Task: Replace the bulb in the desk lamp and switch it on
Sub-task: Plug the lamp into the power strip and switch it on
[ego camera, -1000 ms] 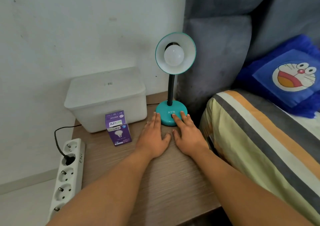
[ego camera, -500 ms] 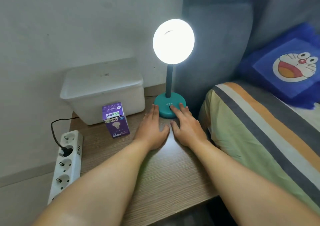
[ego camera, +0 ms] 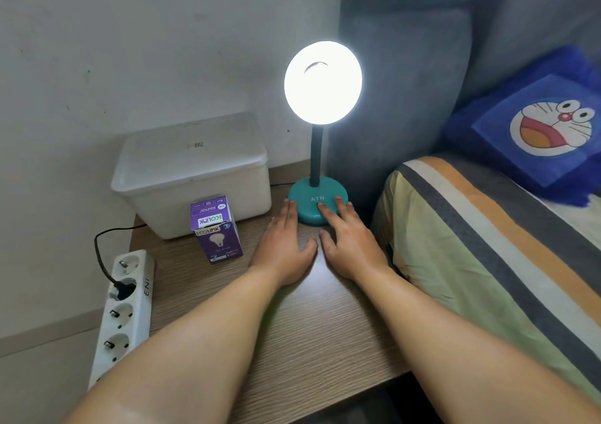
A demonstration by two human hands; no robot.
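Since one second ago the desk lamp (ego camera: 317,137) went from dark to lit | your hands lie flat, holding nothing: left hand (ego camera: 283,244) beside the base, right hand (ego camera: 349,241) fingertip on the switch | lamp stands on the surface (ego camera: 292,336) | lift the finger gently, do not press twice.

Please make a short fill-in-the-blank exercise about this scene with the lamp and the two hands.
1. The lamp is switched ____.
2. The purple bulb box stands in front of the ____ plastic container.
3. The right hand has fingers on the lamp's ____ base.
4. The left hand lies flat on the wooden ____.

Missing words: on; white; teal; table
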